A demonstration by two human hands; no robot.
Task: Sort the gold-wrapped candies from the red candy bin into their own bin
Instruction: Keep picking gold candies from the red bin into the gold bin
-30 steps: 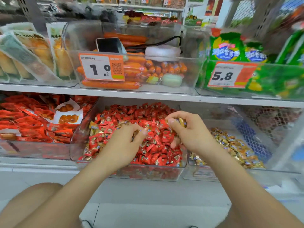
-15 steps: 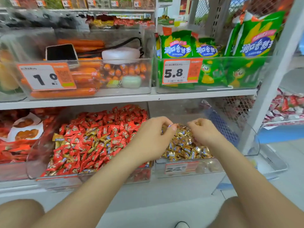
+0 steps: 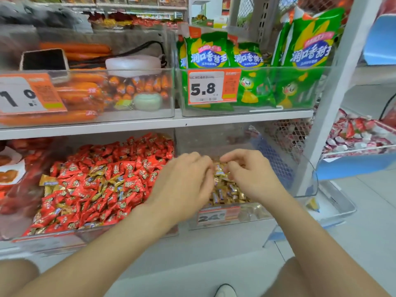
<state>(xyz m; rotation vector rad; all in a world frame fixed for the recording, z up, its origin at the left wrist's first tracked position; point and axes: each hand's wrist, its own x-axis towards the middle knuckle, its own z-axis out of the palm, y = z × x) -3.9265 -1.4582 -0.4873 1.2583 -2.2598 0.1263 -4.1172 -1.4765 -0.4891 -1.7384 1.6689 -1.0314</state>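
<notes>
Hovering over gold bin [image 3: 252, 213], we pinch gold-wrapped candy [image 3: 219, 169] in left hand [image 3: 188, 174]; right hand [image 3: 248, 170] curled alongside, grip unclear. Red candy bin [image 3: 53, 235] left of hands. Likely light, crinkly, slippery: take wrapper ends.

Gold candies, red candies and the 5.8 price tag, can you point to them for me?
gold candies [image 3: 227, 192], head view, middle of the pile that shows in the right bin.
red candies [image 3: 132, 155], head view, upper part of the pile in the left bin.
5.8 price tag [image 3: 204, 88], head view, on the printed number.
</notes>
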